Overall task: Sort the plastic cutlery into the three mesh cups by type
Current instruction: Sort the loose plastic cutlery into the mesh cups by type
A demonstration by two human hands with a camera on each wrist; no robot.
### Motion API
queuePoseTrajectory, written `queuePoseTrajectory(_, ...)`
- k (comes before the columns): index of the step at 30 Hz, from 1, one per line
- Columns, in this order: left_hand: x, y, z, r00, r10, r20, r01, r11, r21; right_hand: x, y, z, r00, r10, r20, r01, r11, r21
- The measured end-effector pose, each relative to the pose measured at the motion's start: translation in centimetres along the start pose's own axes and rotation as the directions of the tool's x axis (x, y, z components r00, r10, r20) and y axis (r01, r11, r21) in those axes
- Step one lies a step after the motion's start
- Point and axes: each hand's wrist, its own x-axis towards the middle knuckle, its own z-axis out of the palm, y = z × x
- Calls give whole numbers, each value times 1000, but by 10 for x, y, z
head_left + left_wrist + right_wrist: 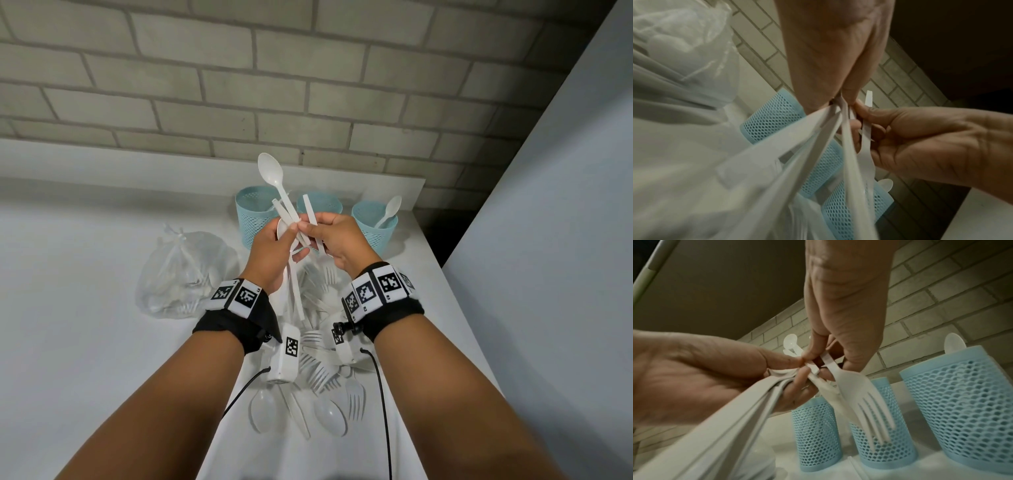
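Three blue mesh cups stand in a row at the worktop's far edge by the brick wall; the rightmost holds one spoon. Above the loose cutlery pile on the worktop, the left hand grips a bundle of white pieces, a spoon bowl sticking up. The right hand pinches a fork by its handle, tines down, just beside the bundle. A tied clear bag of cutlery lies left of the pile.
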Motion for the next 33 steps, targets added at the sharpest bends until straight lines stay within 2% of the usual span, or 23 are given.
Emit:
queuePoseTrajectory(5,2,0,-2,1000,27,-15,-27,1000,-6,-1,1,0,998,-67,-3,66,995,-81)
queuePoseTrajectory(9,3,2,-3,999,-8,-35,8,1000,-16,0,4,0,993,-113,29,117,980,-159)
queuePoseTrajectory(12,3,4,-5,998,-47,-28,46,998,-38,1,4,-2,992,-126,-9,122,978,-168)
queuePoseTrajectory(18,2,6,-12,996,-61,-62,59,997,-39,2,-2,-12,980,-59,-188,57,998,-18)
queuePoseTrajectory(22,2,3,-13,993,-89,-82,81,993,-88,5,-3,-16,960,9,-279,-17,999,-28)
queuePoseTrajectory(24,2,2,-13,992,-82,-92,73,993,-90,4,-1,-17,956,38,-292,-40,999,-1)
queuePoseTrajectory(31,1,2,-14,988,-122,-91,103,976,-194,-1,1,-17,959,134,-250,-67,963,261)
queuePoseTrajectory(33,-1,3,-14,988,-127,-87,109,976,-187,0,1,-16,959,133,-249,-63,960,272)
